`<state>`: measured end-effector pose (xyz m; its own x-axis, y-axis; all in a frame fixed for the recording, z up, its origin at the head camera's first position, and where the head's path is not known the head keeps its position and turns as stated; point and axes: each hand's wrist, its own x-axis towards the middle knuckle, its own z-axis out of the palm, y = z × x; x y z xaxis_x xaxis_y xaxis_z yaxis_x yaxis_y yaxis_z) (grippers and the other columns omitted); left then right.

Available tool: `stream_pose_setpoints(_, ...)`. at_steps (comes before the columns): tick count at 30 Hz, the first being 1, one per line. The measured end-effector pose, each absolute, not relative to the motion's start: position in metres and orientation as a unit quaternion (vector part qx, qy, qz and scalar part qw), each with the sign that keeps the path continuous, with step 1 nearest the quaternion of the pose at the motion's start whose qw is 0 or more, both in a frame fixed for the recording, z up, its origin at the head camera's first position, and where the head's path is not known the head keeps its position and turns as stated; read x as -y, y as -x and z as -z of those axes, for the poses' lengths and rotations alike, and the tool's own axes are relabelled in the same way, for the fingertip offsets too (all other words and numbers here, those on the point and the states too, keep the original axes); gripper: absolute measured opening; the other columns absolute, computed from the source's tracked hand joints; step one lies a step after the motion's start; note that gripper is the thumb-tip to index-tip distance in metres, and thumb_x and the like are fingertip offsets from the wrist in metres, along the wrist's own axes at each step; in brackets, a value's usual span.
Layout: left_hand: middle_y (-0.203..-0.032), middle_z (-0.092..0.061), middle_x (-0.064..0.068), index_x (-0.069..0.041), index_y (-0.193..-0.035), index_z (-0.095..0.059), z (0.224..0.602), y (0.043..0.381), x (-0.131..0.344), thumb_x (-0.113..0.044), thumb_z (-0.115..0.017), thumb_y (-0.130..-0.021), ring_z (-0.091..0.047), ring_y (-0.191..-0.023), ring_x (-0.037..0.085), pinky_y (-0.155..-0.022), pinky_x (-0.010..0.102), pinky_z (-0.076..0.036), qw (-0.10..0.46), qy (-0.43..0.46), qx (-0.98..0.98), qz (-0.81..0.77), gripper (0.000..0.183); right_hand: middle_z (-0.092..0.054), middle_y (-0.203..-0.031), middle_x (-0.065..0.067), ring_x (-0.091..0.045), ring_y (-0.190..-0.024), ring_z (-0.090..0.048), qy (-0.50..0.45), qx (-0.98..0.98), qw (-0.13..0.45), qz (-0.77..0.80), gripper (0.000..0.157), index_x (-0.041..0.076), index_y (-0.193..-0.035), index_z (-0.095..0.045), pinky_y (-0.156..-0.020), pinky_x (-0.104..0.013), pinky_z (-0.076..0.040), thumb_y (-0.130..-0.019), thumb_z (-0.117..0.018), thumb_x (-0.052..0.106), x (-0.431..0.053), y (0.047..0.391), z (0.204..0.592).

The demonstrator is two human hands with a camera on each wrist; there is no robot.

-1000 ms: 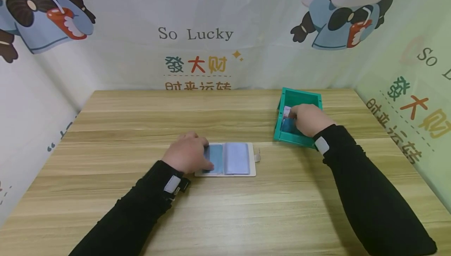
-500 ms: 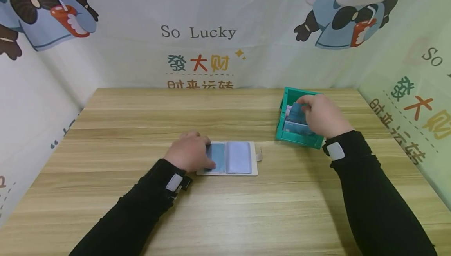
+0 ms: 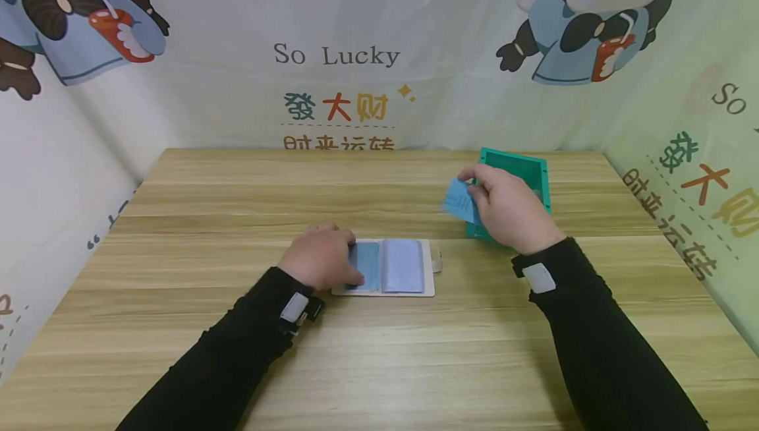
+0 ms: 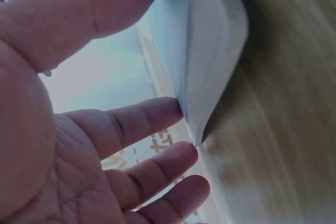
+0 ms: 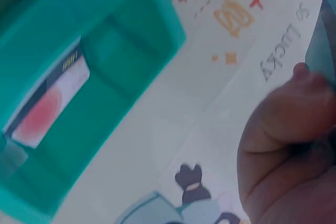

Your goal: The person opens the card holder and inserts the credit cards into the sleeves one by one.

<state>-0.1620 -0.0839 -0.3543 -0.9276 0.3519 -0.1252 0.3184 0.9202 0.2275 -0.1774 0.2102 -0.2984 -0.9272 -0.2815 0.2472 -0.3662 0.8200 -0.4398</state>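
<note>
Card [image 3: 458, 200], light blue, pinched in right hand [image 3: 511, 210] partly hiding teal bin [image 3: 526, 170]; left hand [image 3: 317, 257] spread on open card holder [image 3: 403, 266].

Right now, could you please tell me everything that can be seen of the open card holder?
The card holder lies open on the wood-grain table, its plastic-looking sleeves facing up: blue on the left, pale lilac on the right. An off-white cover borders them, and a small tab sticks out at the right edge. The left hand touches and partly hides the left side.
</note>
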Motion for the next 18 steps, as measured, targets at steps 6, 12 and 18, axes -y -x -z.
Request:
stream_pose_setpoints(6,-0.119,-0.054,0.013,-0.006,-0.126,-0.057,0.355,0.162,0.084,-0.049,-0.077,-0.068,-0.046,-0.098,0.027,-0.082,0.043,-0.043,0.086,-0.170,-0.976,-0.102,0.074,-0.051,-0.108,-0.007,-0.021,-0.088,-0.046,-0.186,0.950,0.031,-0.248,0.027,0.009,-0.120,-0.053,-0.074,-0.035,-0.048,-0.095,-0.055,0.017,-0.191,0.174,0.307)
stream_pose_setpoints(12,-0.116,-0.055,0.011,-0.006,-0.126,-0.057,0.353,0.162,0.084,-0.049,-0.076,-0.069,-0.046,-0.098,0.025,-0.082,0.043,-0.043,0.088,-0.173,-0.976,-0.099,0.073,-0.041,-0.108,-0.006,-0.020,-0.090,-0.046,-0.199,0.944,-0.036,-0.260,0.040,0.017,-0.115,-0.055,-0.074,-0.033,-0.050,-0.083,-0.071,0.033,-0.179,0.171,0.316)
stream_pose_setpoints(18,-0.116,-0.055,0.011,-0.006,-0.126,-0.057,0.352,0.162,0.084,-0.049,-0.076,-0.069,-0.046,-0.097,0.026,-0.081,0.043,-0.043,0.093,-0.170,-0.976,-0.097,0.074,-0.039,-0.107,-0.004,-0.019,-0.091,-0.046,-0.203,0.944,-0.088,-0.245,0.057,0.019,-0.117,-0.055,-0.077,-0.032,-0.050,-0.070,-0.082,0.035,-0.166,0.168,0.328)
